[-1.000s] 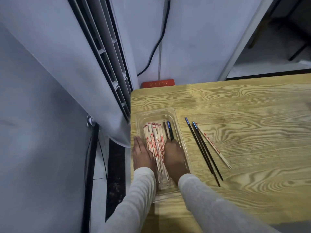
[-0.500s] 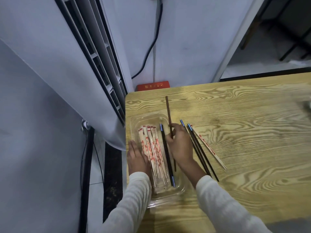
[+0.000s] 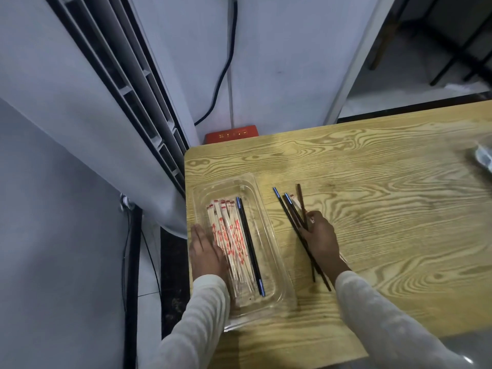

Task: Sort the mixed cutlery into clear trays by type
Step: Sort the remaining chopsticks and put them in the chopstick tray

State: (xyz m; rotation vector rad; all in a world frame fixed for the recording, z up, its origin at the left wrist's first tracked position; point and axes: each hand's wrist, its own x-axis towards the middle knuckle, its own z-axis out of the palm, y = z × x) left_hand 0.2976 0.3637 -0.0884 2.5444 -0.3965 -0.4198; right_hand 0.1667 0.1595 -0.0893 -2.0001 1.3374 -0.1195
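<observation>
A clear plastic tray (image 3: 269,227) lies at the left end of the wooden table (image 3: 386,209). In it lie several paper-wrapped chopsticks (image 3: 229,238) and black chopsticks with blue tips (image 3: 249,243). My left hand (image 3: 206,251) rests flat on the tray's left side, fingers straight. To the right of the tray, my right hand (image 3: 320,239) pinches a dark brown chopstick (image 3: 300,201) over the table. Beside it lie black blue-tipped chopsticks (image 3: 286,211) and one wrapped chopstick (image 3: 295,202), partly hidden by the hand.
A white air-conditioner unit (image 3: 106,102) stands left of the table, close to the tray. A red box (image 3: 231,134) sits behind the table's far edge. A blurred clear object (image 3: 483,157) lies at the right edge. A black cable (image 3: 223,67) hangs on the wall.
My right hand lifted a brown chopstick out of the tray and carried it right, to the loose chopsticks on the table. The left hand stayed on the tray.
</observation>
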